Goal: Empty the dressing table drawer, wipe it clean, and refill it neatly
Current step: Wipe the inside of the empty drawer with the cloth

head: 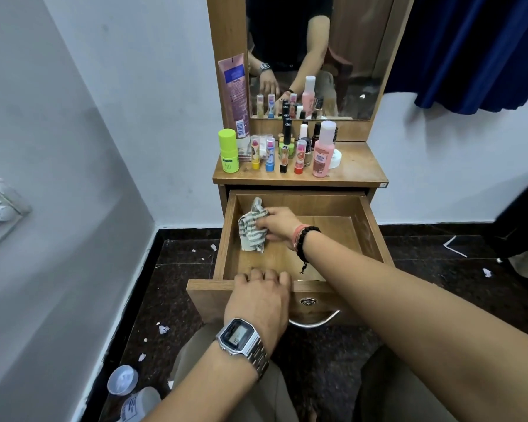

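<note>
The wooden drawer (pixel 374 236) of the dressing table is pulled out, and inside it lies only a crumpled striped cloth (pixel 250 228). My right hand (pixel 279 225) grips that cloth against the drawer's floor near the left wall. My left hand (pixel 261 295), with a silver watch on its wrist, grips the top edge of the drawer front, fingers curled over it. Several cosmetics stand on the table top (pixel 357 166): a green stick (pixel 228 150), small lip-balm tubes (pixel 269 155), nail polish bottles (pixel 286 141), a pink bottle (pixel 323 150) and a pink tube (pixel 235 95).
A mirror (pixel 348 56) rises behind the table top. A white wall is at the left and a blue curtain (pixel 470 50) hangs at the right. On the dark floor lie paper scraps and, at the lower left, a clear cup (pixel 122 379) and a white bottle (pixel 137 403).
</note>
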A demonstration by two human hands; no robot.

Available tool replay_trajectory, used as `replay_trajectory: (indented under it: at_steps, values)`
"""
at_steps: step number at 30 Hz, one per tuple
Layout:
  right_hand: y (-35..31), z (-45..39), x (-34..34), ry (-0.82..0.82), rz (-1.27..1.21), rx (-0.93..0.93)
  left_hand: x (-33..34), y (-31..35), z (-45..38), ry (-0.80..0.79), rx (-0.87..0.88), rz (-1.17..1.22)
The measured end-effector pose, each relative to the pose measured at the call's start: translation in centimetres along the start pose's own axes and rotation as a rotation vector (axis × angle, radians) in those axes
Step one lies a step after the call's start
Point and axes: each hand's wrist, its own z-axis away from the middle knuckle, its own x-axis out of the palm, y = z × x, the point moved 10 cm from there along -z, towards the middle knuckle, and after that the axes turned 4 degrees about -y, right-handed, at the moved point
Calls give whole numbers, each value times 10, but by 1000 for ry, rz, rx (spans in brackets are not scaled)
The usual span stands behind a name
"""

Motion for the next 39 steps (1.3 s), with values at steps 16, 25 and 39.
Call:
replay_trajectory:
  at_steps: [16, 25, 39]
  values:
    - [0, -28, 45, -23, -56, 157, -1, 1, 0, -6, -6, 17]
    - [7, -35, 27, 49, -292, 118, 0, 0, -2, -7, -8, -4]
    - [1, 14, 48, -183, 730, -131, 0, 2, -3, -1, -7, -24]
